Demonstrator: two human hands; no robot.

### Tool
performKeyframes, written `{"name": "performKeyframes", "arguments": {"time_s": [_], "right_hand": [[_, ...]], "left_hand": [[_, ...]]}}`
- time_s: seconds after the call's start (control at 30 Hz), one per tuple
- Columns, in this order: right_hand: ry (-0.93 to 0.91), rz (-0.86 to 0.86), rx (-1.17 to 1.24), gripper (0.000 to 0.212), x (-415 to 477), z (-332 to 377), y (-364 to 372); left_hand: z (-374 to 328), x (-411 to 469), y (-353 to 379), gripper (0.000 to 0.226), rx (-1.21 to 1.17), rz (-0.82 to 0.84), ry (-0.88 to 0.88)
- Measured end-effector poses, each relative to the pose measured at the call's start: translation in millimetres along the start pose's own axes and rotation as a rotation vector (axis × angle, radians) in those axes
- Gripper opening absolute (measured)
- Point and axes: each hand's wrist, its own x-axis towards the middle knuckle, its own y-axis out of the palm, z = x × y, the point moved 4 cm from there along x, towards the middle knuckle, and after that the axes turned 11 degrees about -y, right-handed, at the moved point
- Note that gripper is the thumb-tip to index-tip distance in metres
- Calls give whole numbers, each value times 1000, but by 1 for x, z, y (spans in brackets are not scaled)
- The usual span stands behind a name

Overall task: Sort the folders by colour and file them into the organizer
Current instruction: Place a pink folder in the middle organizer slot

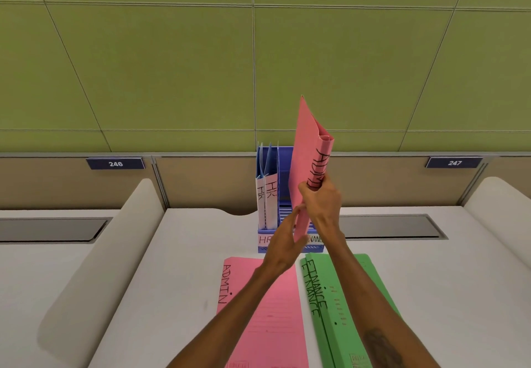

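A pink folder (307, 149) marked ADMIN stands upright above the blue organizer (287, 248) at the back of the desk. My right hand (320, 198) grips its spine near the middle, and my left hand (283, 244) holds its lower edge. Two blue-and-white folders (267, 195) marked HR stand in the organizer's left slot. On the desk in front lie another pink ADMIN folder (273, 316) and two green FINANCE folders (336, 307), side by side.
The white desk (184, 252) has raised white dividers left (94, 267) and right (500, 204). Grey cable hatches sit at the back left (51, 229) and right (390, 227). A green panelled wall with signs 246 and 247 rises behind.
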Motion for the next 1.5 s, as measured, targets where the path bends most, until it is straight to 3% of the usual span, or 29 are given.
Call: {"name": "performKeyframes", "arguments": {"time_s": [0.2, 0.7, 1.0, 1.5], "right_hand": [[-10, 0, 30, 37, 14, -11, 19], [27, 2, 49, 37, 34, -54, 71], [128, 137, 3, 45, 23, -84, 97], [213, 285, -22, 51, -2, -105, 119]], "left_hand": [[15, 22, 2, 79, -16, 10, -64], [86, 40, -8, 56, 124, 61, -181], [130, 41, -11, 53, 273, 79, -250], [181, 18, -17, 55, 302, 82, -345]]}}
